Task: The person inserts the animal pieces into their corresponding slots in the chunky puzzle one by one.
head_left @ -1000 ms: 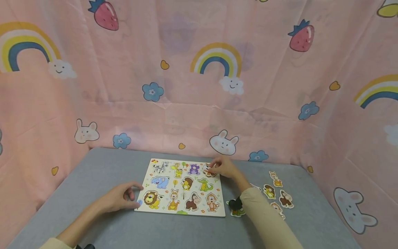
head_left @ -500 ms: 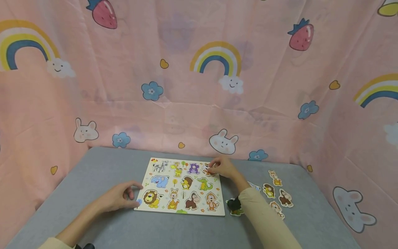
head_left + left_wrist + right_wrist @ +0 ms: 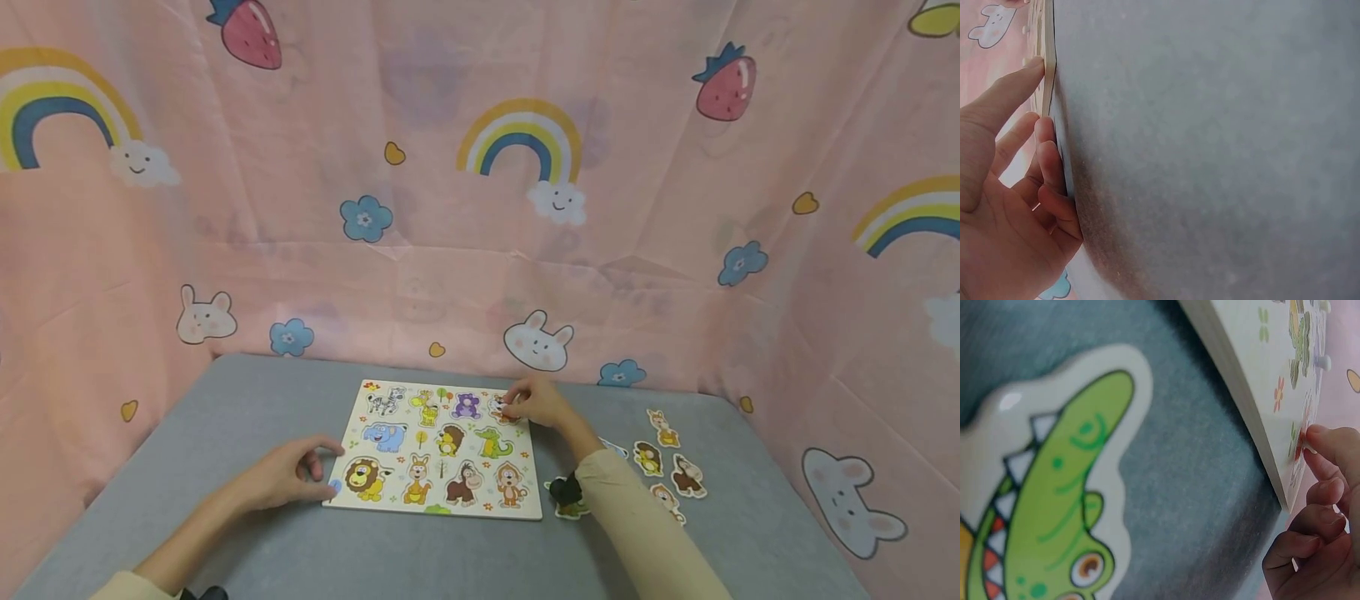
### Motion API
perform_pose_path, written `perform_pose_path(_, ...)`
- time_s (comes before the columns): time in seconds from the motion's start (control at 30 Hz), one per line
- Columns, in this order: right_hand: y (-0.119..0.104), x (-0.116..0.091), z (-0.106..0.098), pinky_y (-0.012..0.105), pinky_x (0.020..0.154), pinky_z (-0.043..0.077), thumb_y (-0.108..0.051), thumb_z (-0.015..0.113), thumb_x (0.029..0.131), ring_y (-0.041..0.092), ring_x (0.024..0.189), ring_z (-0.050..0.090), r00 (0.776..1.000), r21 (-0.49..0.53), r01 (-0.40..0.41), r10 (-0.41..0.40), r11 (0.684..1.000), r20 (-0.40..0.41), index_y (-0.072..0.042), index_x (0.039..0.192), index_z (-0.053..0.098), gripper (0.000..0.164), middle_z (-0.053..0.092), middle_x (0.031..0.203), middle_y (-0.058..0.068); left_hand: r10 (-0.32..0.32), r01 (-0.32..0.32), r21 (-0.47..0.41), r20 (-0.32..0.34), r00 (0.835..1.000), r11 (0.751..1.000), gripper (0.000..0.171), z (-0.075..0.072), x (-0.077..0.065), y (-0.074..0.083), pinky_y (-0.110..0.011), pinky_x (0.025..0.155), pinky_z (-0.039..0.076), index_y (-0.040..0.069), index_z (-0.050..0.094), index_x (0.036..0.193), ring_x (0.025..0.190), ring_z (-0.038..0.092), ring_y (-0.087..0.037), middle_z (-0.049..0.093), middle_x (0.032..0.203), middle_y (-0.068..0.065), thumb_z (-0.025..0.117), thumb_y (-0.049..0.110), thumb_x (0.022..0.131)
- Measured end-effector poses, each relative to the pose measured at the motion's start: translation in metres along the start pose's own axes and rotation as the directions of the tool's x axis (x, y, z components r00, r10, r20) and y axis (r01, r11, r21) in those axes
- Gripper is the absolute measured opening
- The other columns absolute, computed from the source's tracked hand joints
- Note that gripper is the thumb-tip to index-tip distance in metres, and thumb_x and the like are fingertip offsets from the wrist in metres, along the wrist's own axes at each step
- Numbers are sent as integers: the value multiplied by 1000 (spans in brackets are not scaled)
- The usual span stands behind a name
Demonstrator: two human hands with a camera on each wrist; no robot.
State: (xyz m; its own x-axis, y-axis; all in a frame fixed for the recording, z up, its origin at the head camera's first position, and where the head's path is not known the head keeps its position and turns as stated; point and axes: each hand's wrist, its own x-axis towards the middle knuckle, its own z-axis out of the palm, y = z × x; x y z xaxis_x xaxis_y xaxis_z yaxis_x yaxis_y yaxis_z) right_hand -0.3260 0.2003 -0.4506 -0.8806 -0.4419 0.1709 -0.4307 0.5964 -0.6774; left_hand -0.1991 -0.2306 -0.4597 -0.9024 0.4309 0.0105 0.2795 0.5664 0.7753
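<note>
A white wooden puzzle board (image 3: pixel 517 505) with printed animals lies on the grey table. At its left edge rests my left hand (image 3: pixel 281 477), thumb and forefinger touching the rim well apart from each other. In the left wrist view, the thumb of the left hand (image 3: pixel 1016 181) lies against the board's side (image 3: pixel 1049 56). My right hand (image 3: pixel 542 402) is over the top right corner. Its thumb and forefinger pinch an orange-and-white animal puzzle piece (image 3: pixel 497 408), partly hidden by the fingers. The right wrist view shows the right hand (image 3: pixel 1329 519) pinching low at the board's surface.
Right of the board lie loose pieces: a kangaroo (image 3: pixel 663 428), a hedgehog (image 3: pixel 648 458), a gorilla (image 3: pixel 688 477) and a monkey (image 3: pixel 666 502). A crocodile piece (image 3: pixel 1054 506) lies beneath the right wrist. A blue piece (image 3: pixel 617 448) is half hidden by the sleeve. Pink cloth (image 3: pixel 450 275) hangs behind.
The pinched piece has shifted slightly and sits flatter over its picture in the corner. Both hands stay nearly in place; the head view has drifted a little.
</note>
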Motion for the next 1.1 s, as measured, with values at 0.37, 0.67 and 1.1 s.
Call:
perform_pose_path(0.37,3,0,1,29,51,36,-8,80,86,12,54,42,1000,8,-7,7,1000,5,-1,86,75,9,51,62,-1,-9,9,-1,3,1000,1000,54,0,0,-1,-27,54,38,4,62,125,61,48,-15,53,81,-3,88,16,79)
perform_pose_path(0.67,6,-3,-12,30,55,38,-11,82,85,14,60,45,998,47,-65,65,997,-2,0,100,75,20,54,70,2,-2,2,5,1,1000,1000,54,0,0,1,-27,55,38,4,62,125,61,48,-14,54,81,-3,88,17,80)
perform_pose_path(1.1,9,-22,-45,31,59,37,-9,80,89,17,61,44,997,56,-15,11,998,75,4,113,72,28,56,72,9,-9,9,2,2,1000,1000,53,0,-1,0,-27,55,38,4,62,125,62,48,-14,54,81,-2,88,17,80)
